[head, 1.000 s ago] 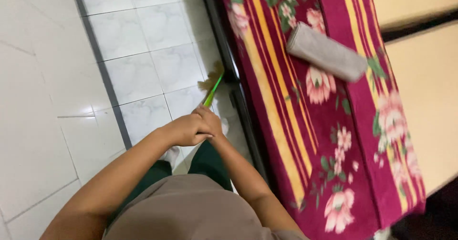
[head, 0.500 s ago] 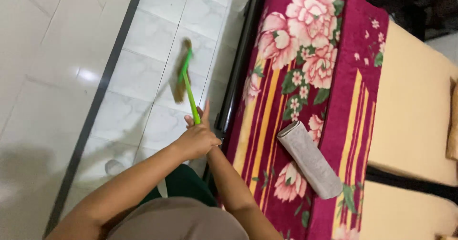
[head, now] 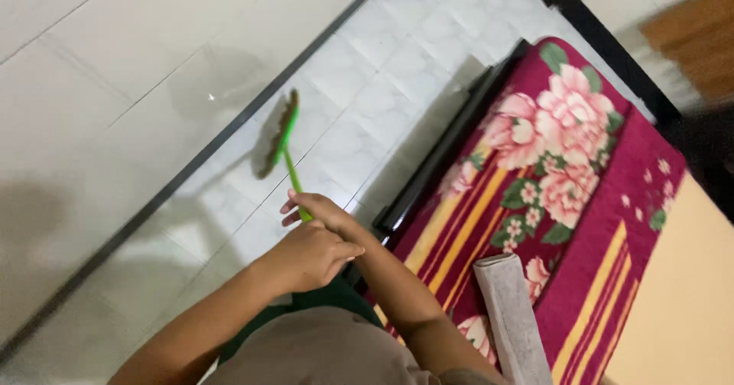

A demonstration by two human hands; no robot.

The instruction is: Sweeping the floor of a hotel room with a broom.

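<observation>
A broom with a thin green handle (head: 291,169) and a dark bristle head (head: 279,134) rests on the white tiled floor (head: 367,102). My right hand (head: 317,209) wraps the handle lower down, fingers partly spread. Just behind it, my left hand (head: 310,256) is closed in a fist at the handle's near end; the handle itself is hidden inside that fist. Both arms reach forward from the bottom of the view. The broom head lies beside a dark strip in the floor.
A mattress in a red floral cover with yellow stripes (head: 558,194) lies to the right on a black frame (head: 428,171). A grey rolled cloth (head: 511,320) sits on it. A dark strip (head: 153,201) crosses the floor diagonally. A beige surface (head: 688,301) lies at the far right.
The broom head has swept leftward across the tiles, away from the bed frame toward the dark strip. The view has swung, so the bed now sits further right.
</observation>
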